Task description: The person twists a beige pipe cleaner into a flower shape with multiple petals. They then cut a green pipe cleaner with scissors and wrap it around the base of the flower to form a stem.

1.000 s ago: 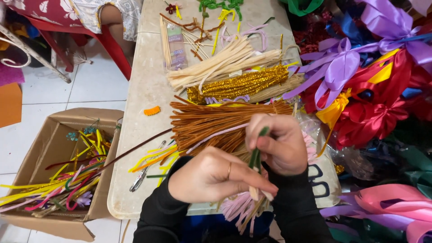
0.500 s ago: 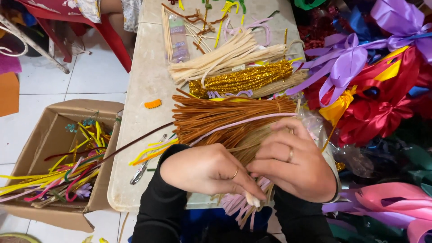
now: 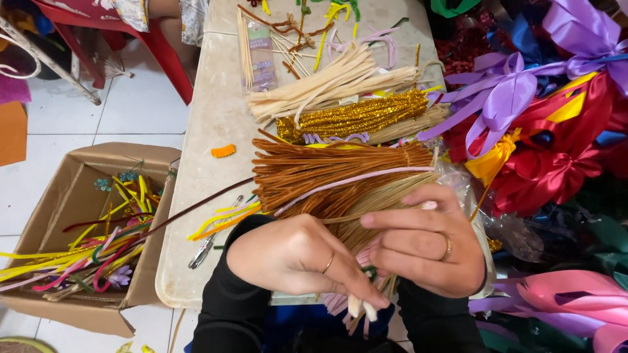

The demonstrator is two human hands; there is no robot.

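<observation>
Fingers (image 3: 366, 291) of left hand (image 3: 297, 258) and right hand (image 3: 428, 252) pinching pale fuzzy stem tip (image 3: 358, 306) over bench (image 3: 216, 117) edge | risk: slips if pinch loosens, snags brown bundle (image 3: 314, 176).

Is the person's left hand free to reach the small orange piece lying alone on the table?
Probably not at once: the left hand is pinching stems together with the right hand. Otherwise bare table surrounds the small orange piece.

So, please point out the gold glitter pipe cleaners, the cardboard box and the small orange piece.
gold glitter pipe cleaners (image 3: 356, 116), head view, middle of bundle.
cardboard box (image 3: 62, 196), head view, inner left wall.
small orange piece (image 3: 223, 150), head view, its centre.
</observation>
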